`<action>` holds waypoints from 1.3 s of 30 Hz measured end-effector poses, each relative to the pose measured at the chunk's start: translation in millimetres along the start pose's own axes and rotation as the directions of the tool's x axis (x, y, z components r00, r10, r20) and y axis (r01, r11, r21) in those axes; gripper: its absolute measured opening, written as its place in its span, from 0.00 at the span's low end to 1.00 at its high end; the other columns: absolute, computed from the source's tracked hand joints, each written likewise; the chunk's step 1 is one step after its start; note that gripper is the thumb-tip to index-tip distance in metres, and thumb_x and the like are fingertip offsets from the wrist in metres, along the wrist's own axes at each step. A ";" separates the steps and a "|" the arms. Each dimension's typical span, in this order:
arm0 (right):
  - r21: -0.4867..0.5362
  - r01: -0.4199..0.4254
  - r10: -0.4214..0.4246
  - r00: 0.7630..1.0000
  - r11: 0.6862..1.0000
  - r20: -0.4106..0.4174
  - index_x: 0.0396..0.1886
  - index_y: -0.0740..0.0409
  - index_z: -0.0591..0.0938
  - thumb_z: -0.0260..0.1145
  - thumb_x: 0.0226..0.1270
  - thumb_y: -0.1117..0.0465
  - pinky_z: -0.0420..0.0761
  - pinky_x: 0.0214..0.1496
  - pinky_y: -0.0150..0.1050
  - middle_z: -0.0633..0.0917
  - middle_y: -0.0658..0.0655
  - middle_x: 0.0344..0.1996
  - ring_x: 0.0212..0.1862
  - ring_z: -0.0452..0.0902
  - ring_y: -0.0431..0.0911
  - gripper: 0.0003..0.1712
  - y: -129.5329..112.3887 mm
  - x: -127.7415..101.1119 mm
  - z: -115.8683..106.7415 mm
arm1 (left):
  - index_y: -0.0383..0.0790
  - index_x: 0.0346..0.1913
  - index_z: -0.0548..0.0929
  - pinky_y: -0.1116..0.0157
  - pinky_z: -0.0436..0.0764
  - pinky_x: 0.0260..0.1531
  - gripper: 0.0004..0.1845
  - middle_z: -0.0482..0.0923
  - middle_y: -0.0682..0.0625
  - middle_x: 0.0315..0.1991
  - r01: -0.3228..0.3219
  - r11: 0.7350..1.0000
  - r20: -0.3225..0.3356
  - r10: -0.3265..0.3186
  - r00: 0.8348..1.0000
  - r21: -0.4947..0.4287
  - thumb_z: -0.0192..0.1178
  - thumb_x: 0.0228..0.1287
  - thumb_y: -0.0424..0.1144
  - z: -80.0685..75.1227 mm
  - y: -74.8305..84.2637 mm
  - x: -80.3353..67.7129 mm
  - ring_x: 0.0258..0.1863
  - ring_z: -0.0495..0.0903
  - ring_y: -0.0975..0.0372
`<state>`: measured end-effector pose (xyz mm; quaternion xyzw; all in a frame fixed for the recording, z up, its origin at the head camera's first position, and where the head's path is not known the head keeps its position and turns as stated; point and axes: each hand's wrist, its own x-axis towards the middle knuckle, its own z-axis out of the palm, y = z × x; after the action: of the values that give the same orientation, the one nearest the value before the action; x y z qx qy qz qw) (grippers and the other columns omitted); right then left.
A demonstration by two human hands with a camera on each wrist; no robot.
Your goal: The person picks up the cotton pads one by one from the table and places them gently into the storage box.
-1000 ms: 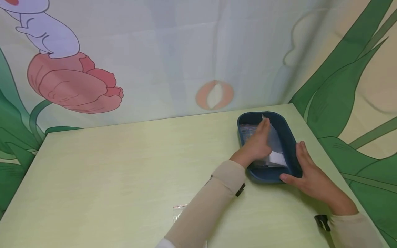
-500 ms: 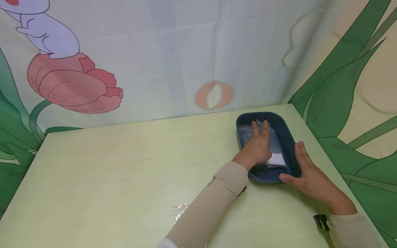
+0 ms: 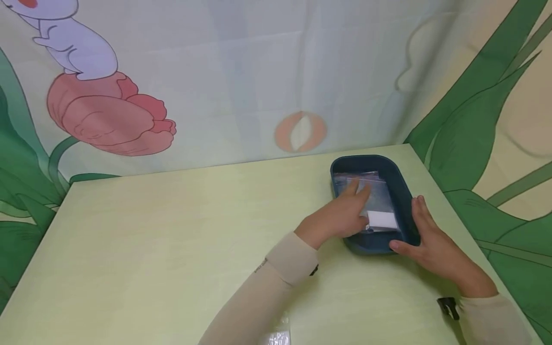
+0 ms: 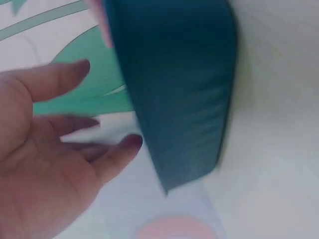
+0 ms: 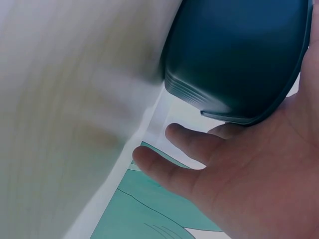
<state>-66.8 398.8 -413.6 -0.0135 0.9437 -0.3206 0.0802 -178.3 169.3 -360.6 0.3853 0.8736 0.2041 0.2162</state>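
A dark blue, deep oblong tray point(image 3: 403, 211) stands near the table's right edge. Inside it lie flat clear zip bags point(image 3: 381, 194), overlapping one another, with a white block point(image 3: 382, 219) at the near end of the top one. Over the tray's left side reaches my left hand point(image 3: 338, 215), fingers spread and loose above the bags. My right hand point(image 3: 440, 251) holds the near right corner, thumb over the rim and fingers along the outer wall. In the left wrist view the left hand point(image 4: 55, 159) shows relaxed fingers beside the tray's wall point(image 4: 184, 99).
Another clear bag point(image 3: 278, 335) lies at the table's front, partly behind the left sleeve point(image 3: 263, 287). The pale table point(image 3: 172, 239) meets a printed cloth backdrop point(image 3: 228, 86) at the back and right side. Black buckles hang from both wrists.
My left hand has drawn back left from the bags' far end, its fingers more spread. The top bag now lies flatter. The right hand and tray have hardly moved.
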 end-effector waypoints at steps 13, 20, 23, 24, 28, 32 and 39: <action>-0.008 -0.004 0.004 1.000 1.000 0.005 0.79 0.57 0.26 0.69 0.68 0.42 0.52 0.63 0.77 0.22 0.57 0.77 0.75 0.33 0.73 0.68 1.0 -1.0 -3.8 | 0.39 0.71 0.73 0.66 0.72 0.59 0.25 0.73 0.45 0.65 -0.050 0.998 -0.004 0.050 0.999 -0.040 0.57 0.72 0.31 5.2 -60.3 -106.4 0.61 0.75 0.59; -0.013 -0.009 0.009 1.000 1.000 0.012 0.79 0.58 0.26 0.69 0.68 0.42 0.52 0.63 0.77 0.22 0.59 0.77 0.75 0.34 0.74 0.68 2.5 1.8 -1.1 | 0.34 0.61 0.80 0.63 0.77 0.43 0.23 0.76 0.45 0.50 0.092 0.996 0.028 -0.093 0.995 0.009 0.66 0.62 0.30 18.8 -88.9 -161.6 0.40 0.75 0.58; -0.018 -0.010 0.010 1.000 1.000 0.019 0.79 0.57 0.26 0.68 0.68 0.42 0.53 0.62 0.77 0.22 0.58 0.77 0.74 0.35 0.75 0.68 1.8 2.8 -0.9 | 0.34 0.52 0.79 0.61 0.76 0.34 0.21 0.70 0.47 0.42 0.193 0.979 0.038 -0.195 0.980 0.065 0.72 0.55 0.31 24.8 -93.7 -182.3 0.39 0.71 0.56; -0.018 -0.008 0.008 1.000 1.000 0.019 0.79 0.57 0.26 0.68 0.68 0.42 0.53 0.62 0.77 0.22 0.58 0.77 0.74 0.36 0.75 0.68 1.2 3.0 -1.2 | 0.34 0.50 0.77 0.61 0.74 0.30 0.20 0.68 0.47 0.40 0.218 0.972 0.033 -0.222 0.975 0.092 0.71 0.54 0.30 26.7 -94.5 -187.5 0.37 0.69 0.55; -0.023 -0.009 0.009 1.000 1.000 0.015 0.79 0.57 0.26 0.68 0.69 0.42 0.53 0.62 0.78 0.22 0.57 0.77 0.74 0.36 0.76 0.67 -0.6 2.2 -3.2 | 0.34 0.42 0.71 0.62 0.69 0.23 0.15 0.64 0.47 0.34 0.241 0.959 -0.006 -0.242 0.970 0.148 0.65 0.56 0.24 32.0 -96.0 -198.7 0.31 0.63 0.55; -0.023 -0.010 0.010 1.000 1.000 0.013 0.79 0.58 0.26 0.67 0.69 0.42 0.52 0.62 0.78 0.21 0.57 0.77 0.74 0.35 0.76 0.67 0.4 1.7 -2.6 | 0.37 0.37 0.70 0.61 0.70 0.25 0.10 0.66 0.49 0.29 0.219 0.968 -0.016 -0.218 0.976 0.122 0.58 0.60 0.22 31.8 -99.4 -201.5 0.26 0.64 0.58; -0.020 -0.001 0.001 1.000 1.000 0.011 0.79 0.59 0.26 0.67 0.70 0.42 0.51 0.62 0.78 0.21 0.57 0.77 0.75 0.33 0.74 0.66 0.4 1.5 0.1 | 0.43 0.30 0.74 0.61 0.71 0.29 0.10 0.65 0.51 0.28 0.167 0.986 -0.045 -0.166 0.985 0.021 0.57 0.62 0.24 27.8 -114.4 -205.1 0.28 0.65 0.59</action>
<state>-68.3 398.9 -414.1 -0.0155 0.9464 -0.3110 0.0857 -105.4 -52.4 -398.1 0.3091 0.9096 0.1825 0.2091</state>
